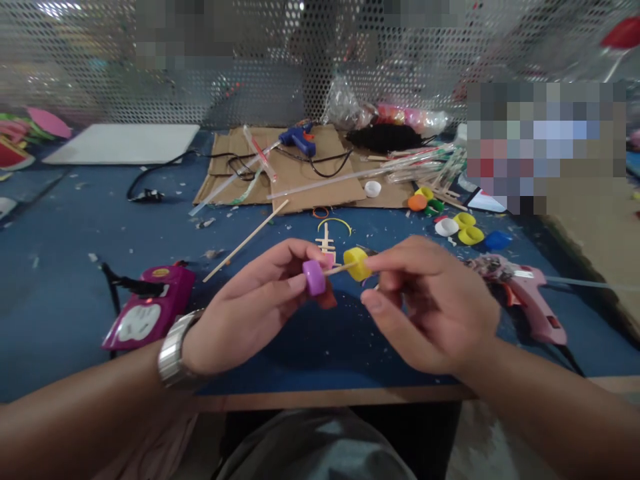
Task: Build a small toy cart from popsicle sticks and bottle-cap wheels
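Purple cap: we pinch it in our left hand, yellow cap in our right hand, thin stick joining them.

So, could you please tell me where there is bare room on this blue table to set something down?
Bare blue tabletop lies between the white board and the magenta gadget, and along the front edge under the left hand and right hand. It is crowded on the brown cardboard sheet and around the bottle caps beside the pink glue gun.
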Available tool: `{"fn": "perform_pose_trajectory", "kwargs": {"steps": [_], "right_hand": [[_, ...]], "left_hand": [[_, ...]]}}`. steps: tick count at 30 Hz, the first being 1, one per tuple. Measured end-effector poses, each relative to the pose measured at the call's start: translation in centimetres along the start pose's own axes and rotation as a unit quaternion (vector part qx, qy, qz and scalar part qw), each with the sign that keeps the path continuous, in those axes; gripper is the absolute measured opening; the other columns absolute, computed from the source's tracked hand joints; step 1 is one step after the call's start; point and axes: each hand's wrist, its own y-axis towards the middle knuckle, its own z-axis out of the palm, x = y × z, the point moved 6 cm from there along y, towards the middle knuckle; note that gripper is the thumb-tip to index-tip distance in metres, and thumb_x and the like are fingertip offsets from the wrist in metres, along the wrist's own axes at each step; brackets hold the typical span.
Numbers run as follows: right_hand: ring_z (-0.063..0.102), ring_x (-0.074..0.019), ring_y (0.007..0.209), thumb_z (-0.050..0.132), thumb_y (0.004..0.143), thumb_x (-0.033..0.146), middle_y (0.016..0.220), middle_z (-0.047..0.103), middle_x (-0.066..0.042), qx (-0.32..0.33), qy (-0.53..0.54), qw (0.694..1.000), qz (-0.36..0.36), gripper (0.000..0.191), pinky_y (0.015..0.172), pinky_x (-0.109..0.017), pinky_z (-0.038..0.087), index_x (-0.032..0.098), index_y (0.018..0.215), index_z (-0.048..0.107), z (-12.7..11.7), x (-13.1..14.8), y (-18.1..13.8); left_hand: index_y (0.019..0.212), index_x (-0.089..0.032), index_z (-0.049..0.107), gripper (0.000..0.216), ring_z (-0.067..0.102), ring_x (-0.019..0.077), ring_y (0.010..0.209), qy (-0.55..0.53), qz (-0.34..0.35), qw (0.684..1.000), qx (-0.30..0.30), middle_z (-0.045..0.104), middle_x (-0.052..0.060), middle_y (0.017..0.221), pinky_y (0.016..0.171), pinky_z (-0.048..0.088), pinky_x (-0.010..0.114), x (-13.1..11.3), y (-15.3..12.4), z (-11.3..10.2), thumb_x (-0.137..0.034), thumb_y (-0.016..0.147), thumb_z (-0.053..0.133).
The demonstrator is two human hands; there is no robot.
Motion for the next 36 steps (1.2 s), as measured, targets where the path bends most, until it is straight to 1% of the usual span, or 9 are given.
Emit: {"fn": "perform_pose_trajectory", "kwargs": {"steps": [2,4,6,9,16,23,27,32,36], "right_hand": [[0.055,-0.0156,0.072,0.076,0.09,0.016,0.088,0.059,-0.001,-0.028,0.007,1.0,0.002,0.039,0.062,-0.031,0.051,0.02,0.129,0.071,-0.8,-0.6,0.2],[0.062,-0.0186,0.085,0.077,0.091,0.022,0.113,0.064,-0.008,0.014,0.039,0.999,0.018,0.047,0.067,-0.034,0.055,0.022,0.138,0.07,-0.5,-1.5,0.4],[0.069,-0.0221,0.101,0.078,0.095,0.023,0.125,0.069,-0.011,0.079,0.074,0.994,0.017,0.045,0.082,-0.037,0.061,0.023,0.14,0.072,0.2,-2.0,0.7],[0.073,-0.0222,0.109,0.081,0.095,0.018,0.113,0.077,-0.009,0.107,0.123,0.987,0.006,0.031,0.098,-0.037,0.06,0.02,0.125,0.078,0.7,-2.2,0.9],[0.073,-0.0164,0.099,0.089,0.086,0.01,0.108,0.077,-0.007,0.071,0.209,0.972,0.075,0.031,0.085,-0.027,0.061,0.019,0.115,0.081,0.7,-3.1,0.6],[0.073,-0.0168,0.092,0.088,0.086,0.013,0.103,0.079,-0.007,0.064,0.207,0.974,0.069,0.031,0.079,-0.028,0.063,0.022,0.115,0.085,0.7,-2.8,0.7],[0.073,-0.0167,0.09,0.082,0.09,0.011,0.103,0.079,-0.007,0.049,0.226,0.97,0.082,0.031,0.074,-0.028,0.064,0.024,0.118,0.085,0.3,-3.1,0.9],[0.073,-0.0169,0.092,0.084,0.091,0.015,0.11,0.075,-0.008,0.048,0.26,0.959,0.097,0.037,0.071,-0.027,0.065,0.027,0.127,0.084,0.3,-3.4,0.7],[0.073,-0.0162,0.091,0.085,0.093,0.019,0.12,0.068,-0.008,0.042,0.289,0.949,0.12,0.038,0.072,-0.029,0.068,0.03,0.128,0.083,0.2,-3.6,0.4]], "left_hand": [[0.115,-0.018,0.076,0.016,0.074,0.0169,0.092,-0.052,-0.028,0.998,0.017,0.072,0.005,0.103,0.086,0.061,0.024,0.1,0.3,-0.1,-0.024,0.1,0.072],[0.115,-0.018,0.076,0.018,0.075,0.0181,0.091,-0.072,-0.045,0.996,0.028,0.072,0.006,0.103,0.087,0.061,0.026,0.1,0.3,-0.1,-0.025,0.099,0.074],[0.115,-0.019,0.076,0.018,0.075,0.0181,0.09,-0.078,-0.06,0.994,0.039,0.072,0.005,0.103,0.086,0.061,0.027,0.2,0.3,0.1,-0.024,0.099,0.074],[0.115,-0.019,0.077,0.017,0.075,0.0176,0.089,-0.084,-0.072,0.993,0.048,0.072,0.005,0.103,0.084,0.061,0.026,0.1,0.1,0.4,-0.023,0.099,0.075],[0.113,-0.019,0.077,0.014,0.076,0.0155,0.085,-0.093,-0.076,0.991,0.051,0.071,0.004,0.101,0.082,0.061,0.024,0.1,0.1,0.6,-0.021,0.1,0.076],[0.11,-0.017,0.077,0.015,0.076,0.0155,0.084,-0.089,-0.086,0.991,0.044,0.072,0.004,0.099,0.081,0.06,0.023,-0.1,0.1,0.5,-0.022,0.097,0.08],[0.108,-0.018,0.075,0.015,0.076,0.0171,0.084,-0.095,-0.061,0.993,0.027,0.072,0.003,0.096,0.08,0.06,0.024,-0.8,0.3,0.2,-0.022,0.095,0.081],[0.11,-0.017,0.075,0.016,0.077,0.0199,0.087,-0.109,-0.068,0.989,0.07,0.073,0.004,0.093,0.081,0.06,0.027,-0.5,0.1,1.0,-0.024,0.096,0.079],[0.113,-0.017,0.075,0.016,0.077,0.0199,0.087,-0.108,-0.056,0.99,0.064,0.074,0.005,0.095,0.081,0.06,0.027,-0.7,0.0,0.9,-0.023,0.098,0.077]]}}
